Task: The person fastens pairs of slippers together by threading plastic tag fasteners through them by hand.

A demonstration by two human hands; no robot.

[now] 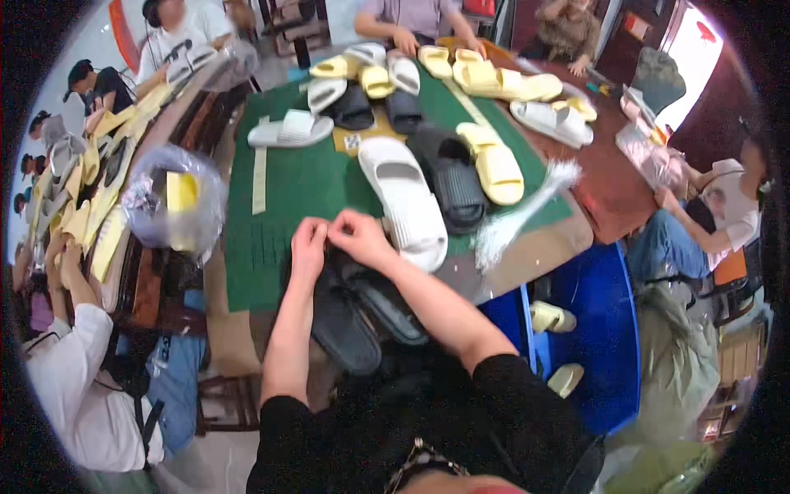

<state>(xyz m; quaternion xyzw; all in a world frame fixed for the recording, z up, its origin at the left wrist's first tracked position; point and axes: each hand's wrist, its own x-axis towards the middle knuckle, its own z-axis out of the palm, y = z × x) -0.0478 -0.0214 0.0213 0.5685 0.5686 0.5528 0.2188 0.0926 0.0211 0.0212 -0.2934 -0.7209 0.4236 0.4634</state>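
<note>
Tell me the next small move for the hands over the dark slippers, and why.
Probably bring the pinch down onto the dark slippers. Left hand and right hand meet fingertip to fingertip just above the pair lying side by side; whatever they pinch is too small to see. The white ties lie to the right.

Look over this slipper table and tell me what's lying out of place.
Two pale yellow slippers lie off the table, on the blue surface at the person's right, apart from the rest. The slippers on the green mat are jumbled, not paired. Both hands meet above a pair of black slippers at the near edge.
</note>
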